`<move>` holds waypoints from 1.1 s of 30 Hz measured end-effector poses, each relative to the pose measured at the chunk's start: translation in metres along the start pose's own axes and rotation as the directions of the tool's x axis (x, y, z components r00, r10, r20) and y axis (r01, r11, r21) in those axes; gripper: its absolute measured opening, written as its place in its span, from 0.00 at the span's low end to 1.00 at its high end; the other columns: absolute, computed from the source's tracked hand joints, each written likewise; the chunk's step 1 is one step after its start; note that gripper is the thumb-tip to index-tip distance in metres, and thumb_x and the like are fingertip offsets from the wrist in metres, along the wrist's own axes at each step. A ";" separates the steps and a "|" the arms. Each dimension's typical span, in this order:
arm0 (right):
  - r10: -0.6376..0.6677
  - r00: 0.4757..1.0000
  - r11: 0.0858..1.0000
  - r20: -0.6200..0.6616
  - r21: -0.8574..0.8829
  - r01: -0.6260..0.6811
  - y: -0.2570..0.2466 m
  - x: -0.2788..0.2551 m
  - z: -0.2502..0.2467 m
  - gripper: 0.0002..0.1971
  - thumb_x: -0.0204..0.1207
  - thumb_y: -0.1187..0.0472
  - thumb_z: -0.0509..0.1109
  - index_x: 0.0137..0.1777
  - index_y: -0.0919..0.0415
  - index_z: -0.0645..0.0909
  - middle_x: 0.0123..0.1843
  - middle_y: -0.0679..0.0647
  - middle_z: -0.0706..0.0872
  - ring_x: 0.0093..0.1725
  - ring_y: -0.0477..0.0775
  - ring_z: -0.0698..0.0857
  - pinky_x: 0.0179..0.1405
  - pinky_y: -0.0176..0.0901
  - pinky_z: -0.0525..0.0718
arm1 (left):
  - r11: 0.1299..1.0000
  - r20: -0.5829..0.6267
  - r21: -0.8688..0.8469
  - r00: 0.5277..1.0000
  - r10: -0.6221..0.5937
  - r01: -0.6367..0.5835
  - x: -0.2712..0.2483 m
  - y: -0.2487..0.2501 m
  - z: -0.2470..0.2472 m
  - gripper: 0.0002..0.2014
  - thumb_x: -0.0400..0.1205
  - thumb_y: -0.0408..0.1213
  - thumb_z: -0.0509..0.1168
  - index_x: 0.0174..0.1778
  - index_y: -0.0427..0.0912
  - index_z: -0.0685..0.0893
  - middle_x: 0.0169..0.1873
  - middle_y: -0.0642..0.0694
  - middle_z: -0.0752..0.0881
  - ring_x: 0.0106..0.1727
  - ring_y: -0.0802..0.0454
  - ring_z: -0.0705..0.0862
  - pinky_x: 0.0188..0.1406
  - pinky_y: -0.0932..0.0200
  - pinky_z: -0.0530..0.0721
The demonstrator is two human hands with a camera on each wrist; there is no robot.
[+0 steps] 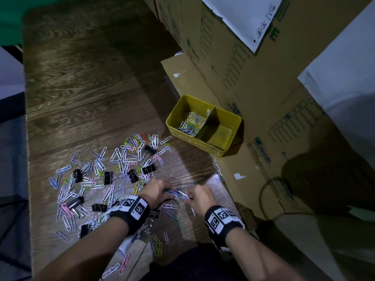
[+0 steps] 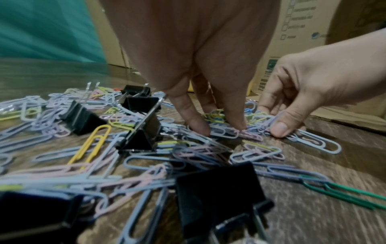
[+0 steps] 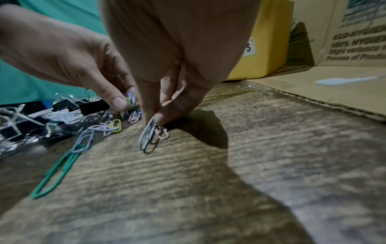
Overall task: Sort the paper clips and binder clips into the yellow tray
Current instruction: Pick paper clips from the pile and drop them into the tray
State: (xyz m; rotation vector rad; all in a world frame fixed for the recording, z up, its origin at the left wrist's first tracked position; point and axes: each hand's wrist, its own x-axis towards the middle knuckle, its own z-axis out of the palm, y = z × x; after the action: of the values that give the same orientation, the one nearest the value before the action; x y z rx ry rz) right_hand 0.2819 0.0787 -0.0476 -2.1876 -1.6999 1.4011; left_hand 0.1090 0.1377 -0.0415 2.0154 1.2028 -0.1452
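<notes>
Dozens of clips still wait on the table

Dozens of coloured paper clips (image 1: 113,169) and about ten black binder clips (image 1: 108,177) lie scattered over the wooden table (image 1: 81,98), well apart from the yellow tray (image 1: 233,120) at its far right. One compartment of the tray holds a small heap of paper clips; the other looks bare, so the sorting appears to be at an early stage, with no binder clip moved yet.

Both hands work at the near edge of the pile. The left hand (image 1: 157,191) bears down with its fingertips (image 2: 199,128) on a bunch of paper clips, its thumb closing on a few of them. The right hand (image 1: 199,196) pinches several paper clips between thumb and fingers, just above the table.

Cardboard boxes (image 1: 253,88) crowd the right side, and the tray sits on a flattened flap among them. Binder clips lie tangled among the paper clips, likely slowing the picking. A green sheet (image 2: 41,29) hangs beyond the table.
</notes>
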 end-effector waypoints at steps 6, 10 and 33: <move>0.059 0.998 0.949 -0.013 0.310 -0.052 0.012 0.006 0.000 0.12 0.68 0.60 0.80 0.50 0.62 0.87 0.37 0.47 0.85 0.39 0.45 0.84 0.43 0.32 0.81 | 0.924 -0.049 -0.356 0.985 -0.168 0.140 -0.007 0.004 -0.028 0.05 0.71 0.36 0.74 0.39 0.40 0.87 0.40 0.49 0.87 0.38 0.61 0.84 0.38 0.68 0.81; 0.060 0.998 0.875 0.031 0.479 -0.068 0.020 0.006 -0.004 0.09 0.66 0.63 0.81 0.43 0.57 0.84 0.36 0.47 0.85 0.38 0.43 0.83 0.42 0.33 0.85 | 0.736 0.050 -0.647 0.975 -0.218 0.198 -0.002 0.007 -0.064 0.08 0.68 0.36 0.75 0.37 0.37 0.88 0.36 0.41 0.89 0.34 0.55 0.84 0.41 0.60 0.83; -0.139 0.866 0.811 -0.480 0.446 0.378 -0.085 0.060 -0.170 0.11 0.67 0.68 0.80 0.50 0.63 0.87 0.37 0.49 0.87 0.37 0.46 0.85 0.42 0.38 0.88 | 0.955 -0.500 -0.281 0.864 -0.059 -0.098 0.100 0.051 -0.126 0.07 0.75 0.29 0.68 0.45 0.43 0.88 0.42 0.47 0.88 0.41 0.56 0.83 0.44 0.69 0.75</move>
State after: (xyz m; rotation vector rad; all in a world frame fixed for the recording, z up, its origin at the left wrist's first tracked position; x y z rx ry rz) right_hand 0.3289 0.2396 0.0612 -1.7000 -1.2131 1.0451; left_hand 0.1690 0.2785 0.0294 1.8434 1.4181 0.5835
